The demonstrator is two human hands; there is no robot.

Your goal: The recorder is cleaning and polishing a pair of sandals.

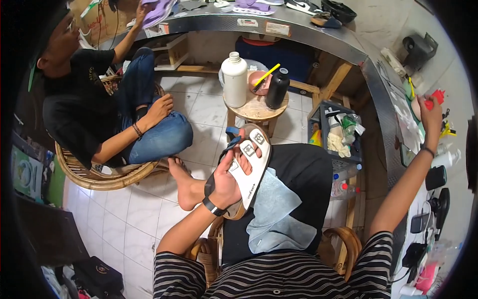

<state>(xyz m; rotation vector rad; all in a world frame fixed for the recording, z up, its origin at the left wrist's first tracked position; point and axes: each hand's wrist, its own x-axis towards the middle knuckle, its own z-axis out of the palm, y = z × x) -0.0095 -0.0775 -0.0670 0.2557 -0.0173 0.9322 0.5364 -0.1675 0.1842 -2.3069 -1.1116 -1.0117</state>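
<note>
My left hand (227,179) grips a sandal (246,172) with a cork-like footbed edge, blue straps, and a white cutout piece bearing buckle pictures and writing lying against it. The sandal is above my lap, where a light blue cloth (276,213) is draped over black trousers. Far to the right, my right hand (431,112) is raised over the side counter, its fingers on a small red object (436,99). A white bottle (234,82), a black bottle (277,89) and a pink bowl (260,83) with a yellow-handled brush (267,77) across it stand on a round wooden stool (255,110).
A co-worker (74,101) sits at the left in a rattan chair (108,179), holding a purple shoe (158,13). Shoes line the metal-edged counter (224,22). A grey crate (332,127) holds gloves and bottles. A phone, chargers and cables lie on the right counter.
</note>
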